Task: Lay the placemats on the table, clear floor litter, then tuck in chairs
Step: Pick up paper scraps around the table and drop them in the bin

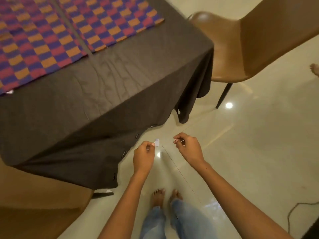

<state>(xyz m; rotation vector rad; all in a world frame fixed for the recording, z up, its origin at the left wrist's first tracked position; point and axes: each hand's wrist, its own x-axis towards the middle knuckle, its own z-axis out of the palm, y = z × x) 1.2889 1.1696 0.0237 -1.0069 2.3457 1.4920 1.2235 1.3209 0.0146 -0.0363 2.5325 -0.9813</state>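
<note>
**Standing beside a set table, pinching a scrap of litter**

Two bare forearms reach forward from the bottom edge, above pale jeans and bare feet on a glossy cream tiled floor (pixel 250 135). At centre, the left hand (pixel 144 156) curls its fingers and pinches a small white paper scrap (pixel 157 142) between thumb and fingertip, held up above the floor. Faint marks show on the scrap, too small to read. At about 1 o'clock from it, the right hand (pixel 189 147) has its fingers curled in toward the thumb; a thin pale sliver shows at the fingertips, but whether it holds anything cannot be told.

From 9 to 12 o'clock stands a table (pixel 120 80) under a dark grey cloth that hangs to the floor. Two placemats, checked in purple, red and orange, lie flat side by side on it: one (pixel 38 44) cut off by the left edge, the other (pixel 110 23) by the top.

At 2 o'clock a tan chair (pixel 241 49) stands pulled out from the table, its back cut off. At 7 o'clock a second tan chair (pixel 43 209) sits partly under the cloth. No writing or brand is readable. A dark cable (pixel 293 211) trails at 4 o'clock.
</note>
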